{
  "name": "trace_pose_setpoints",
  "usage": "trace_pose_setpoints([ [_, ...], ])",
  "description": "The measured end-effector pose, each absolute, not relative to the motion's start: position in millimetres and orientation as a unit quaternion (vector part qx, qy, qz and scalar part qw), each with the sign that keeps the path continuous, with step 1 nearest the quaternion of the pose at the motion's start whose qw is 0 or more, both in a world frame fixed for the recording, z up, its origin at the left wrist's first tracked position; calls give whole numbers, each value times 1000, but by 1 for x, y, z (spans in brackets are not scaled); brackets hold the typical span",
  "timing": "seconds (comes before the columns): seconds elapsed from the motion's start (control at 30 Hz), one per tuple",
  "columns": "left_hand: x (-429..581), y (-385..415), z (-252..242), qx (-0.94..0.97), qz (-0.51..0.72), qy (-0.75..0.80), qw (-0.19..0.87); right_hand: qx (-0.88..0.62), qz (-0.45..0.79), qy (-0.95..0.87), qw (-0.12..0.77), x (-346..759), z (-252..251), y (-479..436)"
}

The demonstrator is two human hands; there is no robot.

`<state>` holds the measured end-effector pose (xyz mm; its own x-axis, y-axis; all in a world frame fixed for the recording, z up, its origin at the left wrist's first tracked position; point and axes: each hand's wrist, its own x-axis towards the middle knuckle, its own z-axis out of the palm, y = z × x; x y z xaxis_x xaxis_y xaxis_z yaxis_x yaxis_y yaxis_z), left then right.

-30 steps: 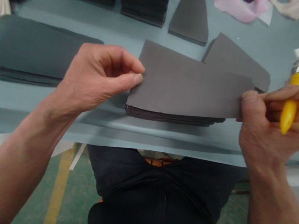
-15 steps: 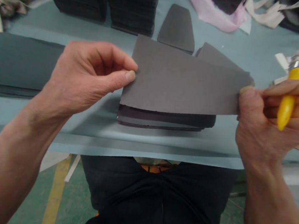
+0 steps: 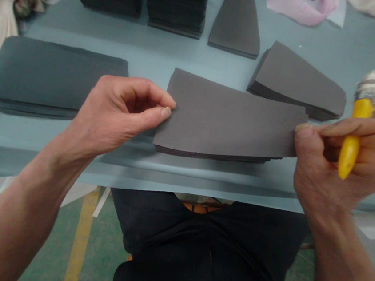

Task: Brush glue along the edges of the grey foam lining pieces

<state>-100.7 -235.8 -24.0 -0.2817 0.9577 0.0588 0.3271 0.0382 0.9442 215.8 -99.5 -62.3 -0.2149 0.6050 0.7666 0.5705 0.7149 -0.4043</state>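
A dark grey, slightly curved flat sheet (image 3: pixel 226 118) lies over a small stack of similar pieces, whose dark edges show along its near side. My left hand (image 3: pixel 126 116) pinches the sheet's left edge between thumb and forefinger. At the opposite end, my right hand (image 3: pixel 343 157) grips the right edge with thumb and forefinger. That same hand also carries a yellow-handled brush (image 3: pixel 360 118), held between its fingers with the pale, crusted end pointing up and away.
A dark green-grey stack (image 3: pixel 56 75) lies left. Behind are tall dark stacks (image 3: pixel 175 5), a tapered grey pile (image 3: pixel 236 22) and another grey pile (image 3: pixel 301 78). Pink cloth (image 3: pixel 301 9) and pale fabric (image 3: pixel 4 5) lie farther off. The blue-green table's front edge (image 3: pixel 202 193) is near my lap.
Both hands have lowered the grey sheet toward me and onto the stack, covering most of it. The view has shifted, showing more of the left stack and the right grey pile.
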Motion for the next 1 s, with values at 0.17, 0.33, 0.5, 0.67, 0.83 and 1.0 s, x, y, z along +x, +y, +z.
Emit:
trace_pose_setpoints([
  [0.17,-98,-236,-25,493,489,644,320,-378,26,-777,502,213,-61,-100],
  [0.33,-96,-238,-26,499,491,640,317,-383,1,-777,499,214,-60,-99],
  [0.5,-96,-240,-27,517,481,639,305,-406,9,-771,491,216,-63,-97],
  [0.67,-99,-241,-32,556,460,642,259,-397,26,-760,513,215,-65,-94],
  [0.83,-98,-245,-32,590,425,654,210,-381,25,-769,513,212,-64,-93],
  [1.0,-96,-248,-29,604,389,672,180,-374,30,-772,513,213,-64,-94],
])
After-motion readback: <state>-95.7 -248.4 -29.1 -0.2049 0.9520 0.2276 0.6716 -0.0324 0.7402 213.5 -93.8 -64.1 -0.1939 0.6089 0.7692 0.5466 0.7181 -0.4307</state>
